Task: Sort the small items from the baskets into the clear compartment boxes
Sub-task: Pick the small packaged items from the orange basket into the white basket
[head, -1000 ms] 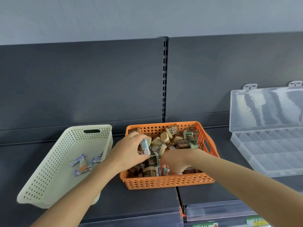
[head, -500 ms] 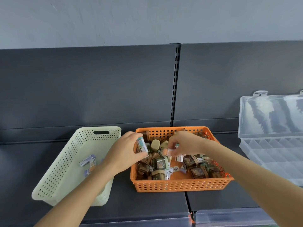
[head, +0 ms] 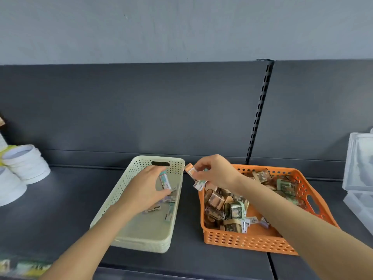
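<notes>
Left grip (head: 147, 188) pinches teal pkt (head: 165, 180) inside cream basket (head: 121, 188). Right grip (head: 217, 172) pinches orange-tipped pkt (head: 191, 171) just beside orange basket (head: 252, 241) rim.

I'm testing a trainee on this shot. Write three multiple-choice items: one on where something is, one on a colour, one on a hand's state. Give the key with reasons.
1. The left hand is:
A. over the cream basket
B. raised out of view
C. inside a drawer

2. The fuller basket is:
A. blue
B. orange
C. black

3. The right hand:
A. lies flat and empty
B. is a bare fist
C. pinches small items

Key:
1 A, it hovers above the cream basket's floor, holding a teal-capped tube.
2 B, its perforated walls are orange.
3 C, thumb and fingers pinch small labelled items at the fuller basket's far left corner.
</notes>
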